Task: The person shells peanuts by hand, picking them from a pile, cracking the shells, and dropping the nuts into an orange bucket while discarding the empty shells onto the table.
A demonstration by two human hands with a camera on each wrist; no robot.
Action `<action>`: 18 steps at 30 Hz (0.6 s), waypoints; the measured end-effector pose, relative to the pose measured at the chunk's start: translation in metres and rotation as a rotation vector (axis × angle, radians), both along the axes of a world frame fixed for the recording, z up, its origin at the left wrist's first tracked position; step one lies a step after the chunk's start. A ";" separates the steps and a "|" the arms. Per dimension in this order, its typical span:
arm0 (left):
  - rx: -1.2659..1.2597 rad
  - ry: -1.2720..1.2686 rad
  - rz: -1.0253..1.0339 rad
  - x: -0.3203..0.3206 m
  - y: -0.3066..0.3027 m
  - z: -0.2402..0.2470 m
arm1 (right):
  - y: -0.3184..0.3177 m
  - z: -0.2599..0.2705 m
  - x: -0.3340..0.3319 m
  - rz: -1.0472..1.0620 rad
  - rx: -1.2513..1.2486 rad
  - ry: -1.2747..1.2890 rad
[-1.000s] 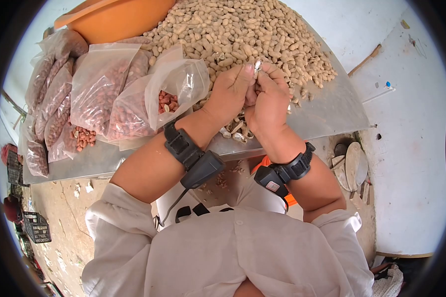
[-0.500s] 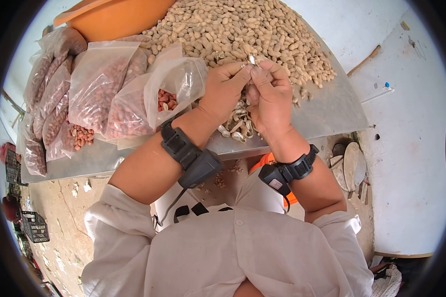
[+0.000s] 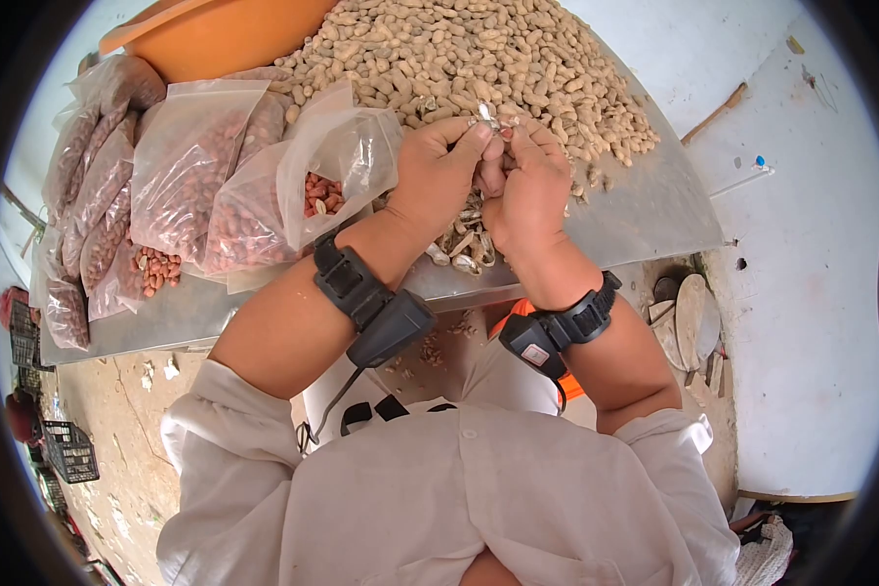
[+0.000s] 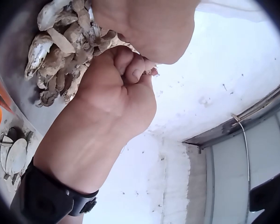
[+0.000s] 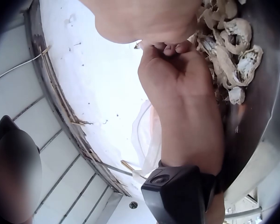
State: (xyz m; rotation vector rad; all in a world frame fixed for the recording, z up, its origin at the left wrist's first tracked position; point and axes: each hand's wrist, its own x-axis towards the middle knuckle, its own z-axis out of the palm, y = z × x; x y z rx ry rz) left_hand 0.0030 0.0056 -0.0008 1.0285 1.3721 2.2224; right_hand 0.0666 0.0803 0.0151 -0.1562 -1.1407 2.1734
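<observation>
1. Pinching together now, left hand and right hand meet over the table, thumbs and forefingers closed on a split peanut shell.
2. Here's the shell: its pale inside pokes up beyond the fingertips, between the two hands. A reddish bit beside it may be a kernel, though the fingers hide too much to be sure.
3. Look at the grip: both hands nearly closed, each pinching at the shell; the wrist views catch lower fingers curled in.
4. Counting up: two hands, one shell at the fingertips, one orange basin at the back left, one open bag showing red kernels, near the left hand.
5. Closed bags overlap beyond a sure count, one group of loose kernels before them.
6. One big peanut heap ahead, one smaller pile of opened shells just below the hands; the pieces in either are too many to count.
</observation>
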 end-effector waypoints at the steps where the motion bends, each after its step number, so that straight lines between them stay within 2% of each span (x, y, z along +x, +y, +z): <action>1: 0.011 -0.003 -0.001 -0.001 0.000 0.000 | 0.000 0.001 0.000 0.022 -0.023 0.001; 7: -0.107 0.020 0.040 0.002 -0.004 0.006 | 0.010 -0.005 -0.001 0.236 -0.308 0.014; 10: -0.131 0.513 0.384 -0.005 0.001 -0.001 | 0.017 -0.006 0.001 0.313 -0.409 0.032; 18: -0.144 0.777 0.527 -0.004 0.001 -0.002 | 0.026 -0.004 0.006 0.300 -0.466 -0.002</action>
